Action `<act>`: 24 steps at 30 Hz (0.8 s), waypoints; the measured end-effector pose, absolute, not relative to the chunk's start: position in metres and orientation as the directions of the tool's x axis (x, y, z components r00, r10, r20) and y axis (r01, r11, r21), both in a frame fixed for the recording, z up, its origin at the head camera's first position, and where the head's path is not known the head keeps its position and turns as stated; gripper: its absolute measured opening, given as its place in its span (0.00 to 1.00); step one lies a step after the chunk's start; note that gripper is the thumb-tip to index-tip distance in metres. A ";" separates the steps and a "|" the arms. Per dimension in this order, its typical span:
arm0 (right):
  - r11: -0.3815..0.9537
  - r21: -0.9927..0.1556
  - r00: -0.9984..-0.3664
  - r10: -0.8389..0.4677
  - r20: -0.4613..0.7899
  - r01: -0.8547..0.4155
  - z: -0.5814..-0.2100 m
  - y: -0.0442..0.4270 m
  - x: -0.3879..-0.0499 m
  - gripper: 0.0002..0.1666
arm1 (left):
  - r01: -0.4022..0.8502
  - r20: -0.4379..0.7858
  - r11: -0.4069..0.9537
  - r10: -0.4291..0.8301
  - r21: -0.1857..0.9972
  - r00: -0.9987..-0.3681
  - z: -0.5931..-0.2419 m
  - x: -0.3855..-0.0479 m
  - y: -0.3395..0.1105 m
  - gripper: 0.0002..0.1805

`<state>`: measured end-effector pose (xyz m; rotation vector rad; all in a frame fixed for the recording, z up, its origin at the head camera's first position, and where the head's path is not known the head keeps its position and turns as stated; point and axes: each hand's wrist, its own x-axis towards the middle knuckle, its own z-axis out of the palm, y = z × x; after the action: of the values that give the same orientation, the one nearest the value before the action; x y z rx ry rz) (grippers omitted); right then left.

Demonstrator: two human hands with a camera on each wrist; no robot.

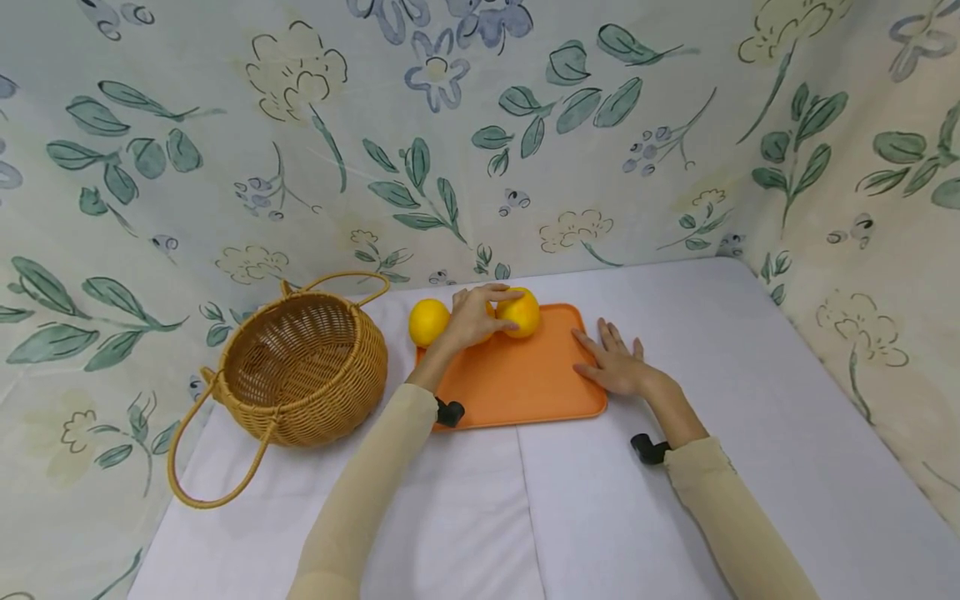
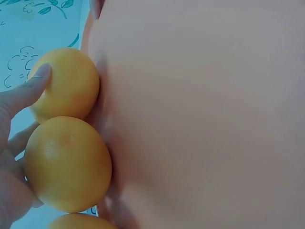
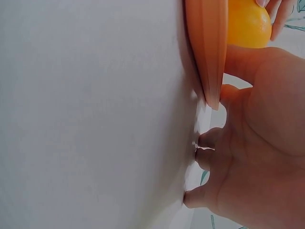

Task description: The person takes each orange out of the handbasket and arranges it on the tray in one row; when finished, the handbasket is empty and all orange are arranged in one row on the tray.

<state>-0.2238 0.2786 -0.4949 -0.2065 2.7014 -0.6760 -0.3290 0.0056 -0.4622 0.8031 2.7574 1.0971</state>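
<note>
Three yellow-orange oranges lie in a row along the far side of an orange tray (image 1: pixel 525 383). My left hand (image 1: pixel 471 321) grips the rightmost orange (image 1: pixel 521 312), with thumb and fingers on either side of it. Partly behind that hand sits the middle orange (image 1: pixel 490 310); the left orange (image 1: pixel 430 323) is by the tray's far left corner. In the left wrist view, the thumb presses the gripped orange (image 2: pixel 71 86), which touches the middle orange (image 2: pixel 69 164). My right hand (image 1: pixel 617 367) rests with spread fingers at the tray's right edge, some fingertips on the white cloth (image 3: pixel 95 114).
A round wicker basket (image 1: pixel 330 417) stands left of the tray, its two handles folded outward. A floral curtain (image 1: pixel 450 167) hangs behind the table and along its right side. Each wrist wears a small black camera (image 1: pixel 450 412).
</note>
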 end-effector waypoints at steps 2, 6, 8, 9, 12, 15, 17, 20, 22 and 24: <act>0.875 -0.482 -0.928 -0.223 -0.298 -0.055 -0.495 0.279 -0.224 0.44 | 0.448 0.129 0.612 0.493 0.652 -0.860 -0.462 -0.329 0.005 0.31; 0.866 -0.497 -0.926 -0.229 -0.299 -0.054 -0.500 0.281 -0.225 0.45 | 0.447 0.131 0.616 0.489 0.648 -0.863 -0.462 -0.329 0.005 0.31; 0.868 -0.493 -0.929 -0.227 -0.293 -0.056 -0.502 0.282 -0.226 0.45 | 0.445 0.128 0.615 0.489 0.651 -0.863 -0.461 -0.329 0.005 0.30; 0.861 -0.505 -0.929 -0.233 -0.287 -0.060 -0.503 0.283 -0.226 0.46 | 0.442 0.125 0.616 0.488 0.652 -0.864 -0.461 -0.330 0.006 0.30; 0.858 -0.509 -0.933 -0.235 -0.273 -0.068 -0.506 0.284 -0.228 0.48 | 0.431 0.113 0.616 0.486 0.660 -0.867 -0.460 -0.330 0.005 0.30; 0.862 -0.501 -0.933 -0.236 -0.273 -0.072 -0.508 0.285 -0.229 0.49 | 0.421 0.103 0.622 0.480 0.660 -0.871 -0.461 -0.331 0.005 0.31; 0.867 -0.494 -0.931 -0.235 -0.280 -0.070 -0.508 0.285 -0.229 0.49 | 0.416 0.096 0.627 0.478 0.659 -0.873 -0.462 -0.331 0.005 0.31; 0.863 -0.501 -0.928 -0.236 -0.290 -0.063 -0.504 0.283 -0.227 0.47 | 0.415 0.093 0.630 0.478 0.656 -0.873 -0.463 -0.331 0.004 0.31; 0.863 -0.502 -0.928 -0.233 -0.290 -0.060 -0.501 0.281 -0.226 0.46 | 0.418 0.095 0.629 0.481 0.655 -0.872 -0.463 -0.331 0.003 0.31; 0.869 -0.492 -0.929 -0.230 -0.290 -0.061 -0.499 0.280 -0.225 0.45 | 0.425 0.102 0.625 0.484 0.655 -0.869 -0.463 -0.330 0.003 0.31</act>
<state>-0.2250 0.2802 -0.4990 -0.2169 2.6992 -0.6944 -0.3304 0.0034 -0.4627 0.7730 2.7554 1.0769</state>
